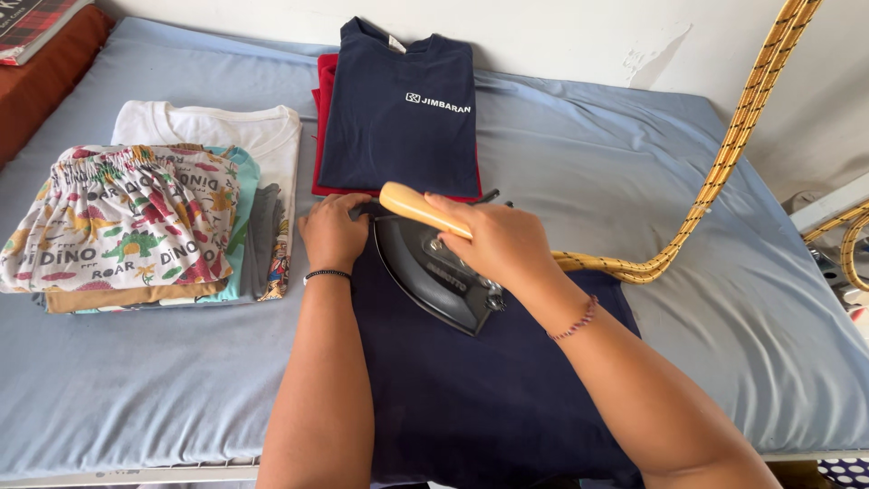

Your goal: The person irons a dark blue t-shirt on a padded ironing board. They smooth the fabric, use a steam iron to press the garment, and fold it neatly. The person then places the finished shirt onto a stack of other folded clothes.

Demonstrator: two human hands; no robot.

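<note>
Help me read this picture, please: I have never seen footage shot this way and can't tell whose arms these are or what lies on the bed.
The camera sits on a person's head and looks down, so the two bare arms coming in from the bottom are that person's own. The right hand grips the pale wooden handle of a black iron, whose yellow braided cord runs up to the right. The left hand presses flat on a dark blue garment spread beneath the iron. All this lies on a bed covered with a grey-blue sheet. Behind the iron is a folded navy shirt on top of a red one. To the left sits a pile of folded clothes, topped by dinosaur-print shorts, with a white shirt behind.
</note>
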